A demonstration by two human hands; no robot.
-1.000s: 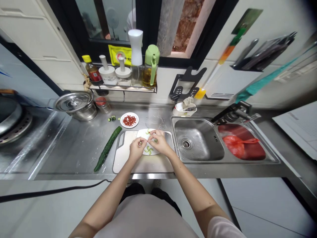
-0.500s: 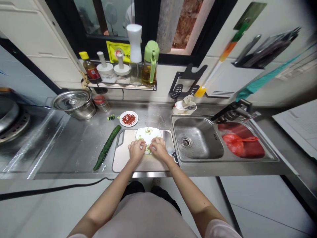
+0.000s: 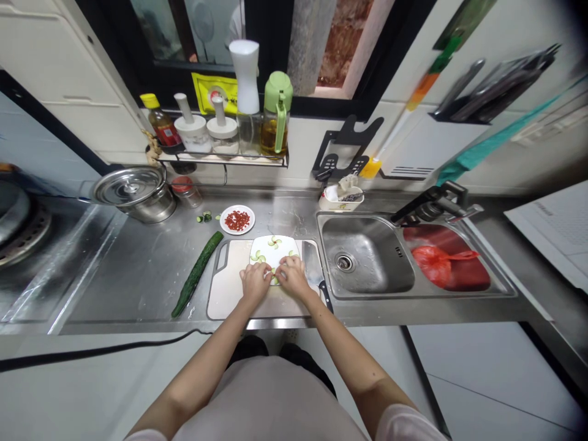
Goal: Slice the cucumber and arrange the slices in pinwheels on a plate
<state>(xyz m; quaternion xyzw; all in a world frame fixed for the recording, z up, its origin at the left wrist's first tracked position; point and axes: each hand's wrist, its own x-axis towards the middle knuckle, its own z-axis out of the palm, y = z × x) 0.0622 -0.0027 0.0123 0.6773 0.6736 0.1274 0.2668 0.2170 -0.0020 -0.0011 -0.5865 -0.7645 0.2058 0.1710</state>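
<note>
Over the near edge of a white plate (image 3: 285, 242), my left hand (image 3: 256, 282) and my right hand (image 3: 293, 275) have their fingers pinched close together. Thin green-edged cucumber slices (image 3: 274, 280) show between the fingertips of both hands, partly covered by them. Another group of curved cucumber slices (image 3: 274, 242) forms a pinwheel at the plate's far side, with more near its left and right edges. Beneath the plate lies a pale cutting board (image 3: 225, 294). A knife (image 3: 326, 296) with a black handle rests at the board's right side.
A small plate (image 3: 237, 230) of red bits stands behind the board. One whole cucumber (image 3: 197, 274) lies left of it, near cucumber scraps (image 3: 204, 217). A lidded steel pot (image 3: 151, 205) is at back left. The sink (image 3: 367, 263) borders the right side.
Both hands stay over the plate's near edge, their fingertips drawing slightly closer around the cucumber slices. My left hand has shifted a little to the right. The view has tilted slightly.
</note>
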